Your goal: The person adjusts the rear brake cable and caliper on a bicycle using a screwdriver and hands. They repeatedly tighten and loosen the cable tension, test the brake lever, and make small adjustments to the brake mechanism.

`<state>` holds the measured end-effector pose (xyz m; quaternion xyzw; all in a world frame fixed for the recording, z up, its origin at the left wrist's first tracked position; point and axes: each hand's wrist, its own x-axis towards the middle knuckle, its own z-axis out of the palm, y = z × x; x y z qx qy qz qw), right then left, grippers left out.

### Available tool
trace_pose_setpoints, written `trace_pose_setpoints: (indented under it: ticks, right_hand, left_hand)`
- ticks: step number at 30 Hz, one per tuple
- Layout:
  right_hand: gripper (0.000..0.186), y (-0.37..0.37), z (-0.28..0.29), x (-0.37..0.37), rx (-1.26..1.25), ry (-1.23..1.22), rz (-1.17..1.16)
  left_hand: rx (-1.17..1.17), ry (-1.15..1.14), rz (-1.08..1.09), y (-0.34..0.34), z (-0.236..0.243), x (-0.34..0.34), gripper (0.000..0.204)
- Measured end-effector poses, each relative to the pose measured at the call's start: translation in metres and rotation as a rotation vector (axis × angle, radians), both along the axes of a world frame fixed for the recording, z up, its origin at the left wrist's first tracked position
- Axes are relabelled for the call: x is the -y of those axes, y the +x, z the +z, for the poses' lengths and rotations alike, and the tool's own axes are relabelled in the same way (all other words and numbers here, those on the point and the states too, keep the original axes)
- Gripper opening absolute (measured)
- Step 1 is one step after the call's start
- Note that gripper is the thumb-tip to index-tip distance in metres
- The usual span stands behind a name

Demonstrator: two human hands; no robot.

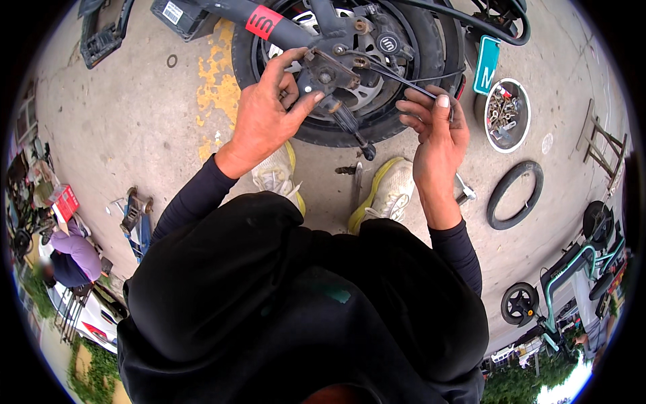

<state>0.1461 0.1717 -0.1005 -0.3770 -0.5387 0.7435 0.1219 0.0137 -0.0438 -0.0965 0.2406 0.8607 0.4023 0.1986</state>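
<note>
A dark wheel (245, 101) with a black tyre and a perforated brake disc lies in front of my shoes. Over its hub sits a rusty metal bracket (328, 73). My left hand (259, 124) pinches this bracket, index finger at its upper edge and thumb at its lower side. A ribbed dark rod (345, 120) with a rounded end sticks out below it. My right hand (437, 131) holds a thin tweezer-like tool (410, 83) between thumb and fingers. Its far end reaches a small fitting (362, 62) right of the bracket; whether they touch I cannot tell.
At the right stand a white-rimmed bucket (490, 135) of metal parts and a teal plate (486, 65). A loose tyre (496, 195) and a hammer (465, 190) lie on the concrete. A blue floor jack (138, 225) and a crouching person (74, 256) are at the left.
</note>
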Motion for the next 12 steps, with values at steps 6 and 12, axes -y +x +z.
trace_pose_setpoints:
  ticks: [6,12]
  right_hand:
    - [0.038,-0.002,0.002,0.003,0.004,0.019,0.014]
    - [0.036,0.032,0.011,-0.035,-0.011,0.253,0.225]
  left_hand:
    - [0.012,0.001,-0.006,-0.001,0.002,0.0,0.064]
    - [-0.005,0.0,-0.039,-0.001,-0.003,0.008,0.067]
